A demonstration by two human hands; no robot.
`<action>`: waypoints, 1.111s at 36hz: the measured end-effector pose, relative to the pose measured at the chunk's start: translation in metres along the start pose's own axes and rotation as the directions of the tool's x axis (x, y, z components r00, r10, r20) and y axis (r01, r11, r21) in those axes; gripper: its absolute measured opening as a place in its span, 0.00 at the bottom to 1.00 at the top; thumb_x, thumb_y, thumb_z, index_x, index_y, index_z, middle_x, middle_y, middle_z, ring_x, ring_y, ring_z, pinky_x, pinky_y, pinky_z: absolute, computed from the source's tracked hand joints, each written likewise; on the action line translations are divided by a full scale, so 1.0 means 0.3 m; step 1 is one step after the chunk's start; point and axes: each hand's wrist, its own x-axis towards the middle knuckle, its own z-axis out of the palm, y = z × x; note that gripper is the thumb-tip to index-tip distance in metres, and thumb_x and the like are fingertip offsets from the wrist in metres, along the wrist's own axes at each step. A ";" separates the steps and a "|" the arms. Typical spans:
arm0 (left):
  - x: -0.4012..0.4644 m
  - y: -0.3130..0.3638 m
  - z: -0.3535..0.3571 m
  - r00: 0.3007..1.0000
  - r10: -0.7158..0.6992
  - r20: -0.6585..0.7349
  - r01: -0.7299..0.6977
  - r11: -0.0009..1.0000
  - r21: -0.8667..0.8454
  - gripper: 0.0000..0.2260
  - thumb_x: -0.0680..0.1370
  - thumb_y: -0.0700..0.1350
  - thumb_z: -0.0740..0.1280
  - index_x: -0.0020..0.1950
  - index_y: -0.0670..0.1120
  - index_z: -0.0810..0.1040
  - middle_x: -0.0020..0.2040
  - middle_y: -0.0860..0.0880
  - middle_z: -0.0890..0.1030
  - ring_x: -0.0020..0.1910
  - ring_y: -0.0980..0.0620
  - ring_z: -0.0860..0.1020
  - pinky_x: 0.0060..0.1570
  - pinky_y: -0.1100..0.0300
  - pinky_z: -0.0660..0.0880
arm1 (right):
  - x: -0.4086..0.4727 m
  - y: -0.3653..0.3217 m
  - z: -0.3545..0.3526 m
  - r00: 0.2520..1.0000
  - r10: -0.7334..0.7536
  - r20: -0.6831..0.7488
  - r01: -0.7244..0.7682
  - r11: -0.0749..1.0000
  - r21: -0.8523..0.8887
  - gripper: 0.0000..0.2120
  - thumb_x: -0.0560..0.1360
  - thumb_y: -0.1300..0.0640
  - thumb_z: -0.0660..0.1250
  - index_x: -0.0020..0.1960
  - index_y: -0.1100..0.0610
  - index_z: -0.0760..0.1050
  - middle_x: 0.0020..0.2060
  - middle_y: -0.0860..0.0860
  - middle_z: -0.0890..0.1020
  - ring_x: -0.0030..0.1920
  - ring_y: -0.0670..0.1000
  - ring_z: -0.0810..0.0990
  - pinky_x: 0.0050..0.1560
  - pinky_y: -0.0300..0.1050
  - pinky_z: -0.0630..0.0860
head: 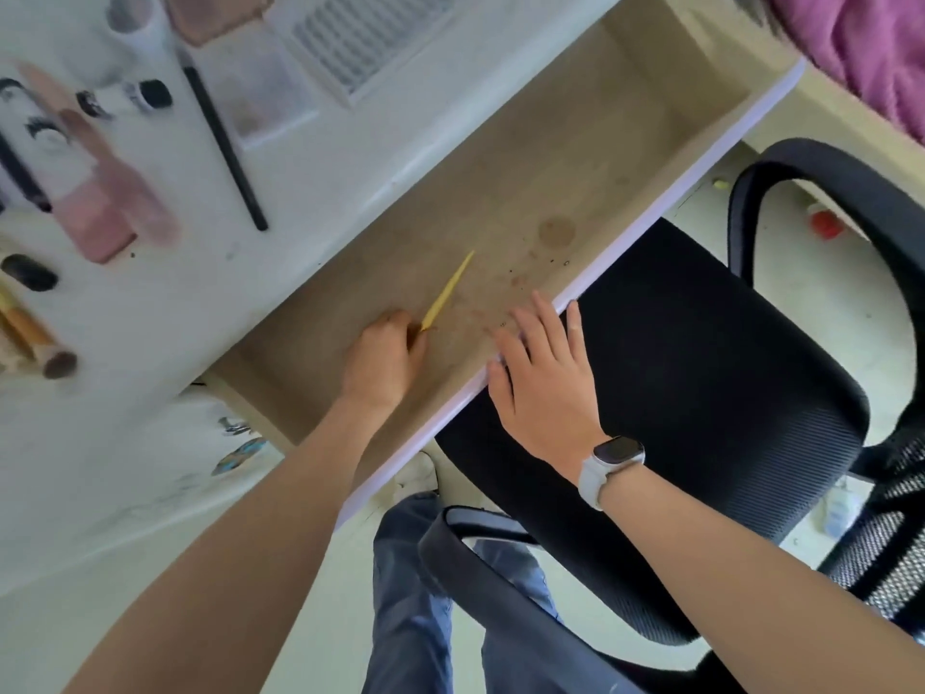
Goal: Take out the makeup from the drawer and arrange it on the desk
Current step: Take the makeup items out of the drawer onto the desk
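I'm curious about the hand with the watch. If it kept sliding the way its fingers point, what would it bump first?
Probably nothing soon: the right hand points along the drawer floor, which looks bare ahead.

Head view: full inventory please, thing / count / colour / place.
drawer: 1, beige inside with a white front edge, pulled open under the desk
yellow stick: 1, yellow, pointed, in the drawer, gripped at its near end
desk: 1, white, left of the drawer
black pencil: 1, black, on the desk near the drawer
pink bottle: 1, pink with a white cap, on the desk
makeup brush: 1, tan handle, desk's left edge
lash tray: 1, white, top of the desk
office chair: 1, black, right of the drawer
watch: 1, white, right wrist
left hand: grips the stick
right hand: flat on the drawer's front edge
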 end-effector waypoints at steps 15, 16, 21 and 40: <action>-0.267 -0.053 -0.406 0.834 -0.442 -0.331 0.190 0.792 -0.580 0.05 0.77 0.43 0.63 0.43 0.52 0.74 0.33 0.57 0.76 0.31 0.68 0.76 0.32 0.77 0.67 | 0.080 -0.187 -0.118 0.971 -0.133 0.197 0.137 0.991 -0.006 0.12 0.73 0.59 0.62 0.54 0.61 0.77 0.58 0.59 0.78 0.64 0.59 0.74 0.67 0.68 0.61; -0.261 -0.069 -0.430 0.811 -0.473 -0.345 0.194 0.774 -0.603 0.04 0.77 0.42 0.63 0.45 0.50 0.75 0.34 0.58 0.76 0.31 0.71 0.74 0.32 0.80 0.66 | 0.091 -0.203 -0.117 0.969 -0.145 0.198 0.146 0.989 0.010 0.12 0.71 0.61 0.64 0.54 0.61 0.77 0.57 0.59 0.78 0.63 0.60 0.74 0.66 0.68 0.62; -0.195 -0.147 -0.500 0.750 -0.566 -0.342 0.230 0.708 -0.668 0.05 0.77 0.46 0.65 0.50 0.49 0.78 0.37 0.63 0.75 0.36 0.73 0.74 0.34 0.81 0.65 | 0.118 -0.241 -0.096 0.931 -0.171 0.323 0.182 0.983 -0.003 0.14 0.72 0.60 0.64 0.56 0.60 0.75 0.59 0.58 0.77 0.64 0.59 0.73 0.67 0.63 0.65; 0.039 -0.099 -0.532 0.821 -0.378 -0.428 0.347 0.926 -0.151 0.14 0.79 0.54 0.60 0.50 0.43 0.69 0.56 0.45 0.77 0.38 0.43 0.76 0.35 0.56 0.68 | 0.077 -0.152 -0.104 0.883 -0.229 0.411 0.300 0.946 -0.119 0.20 0.76 0.52 0.50 0.50 0.58 0.79 0.48 0.53 0.81 0.50 0.55 0.80 0.62 0.58 0.71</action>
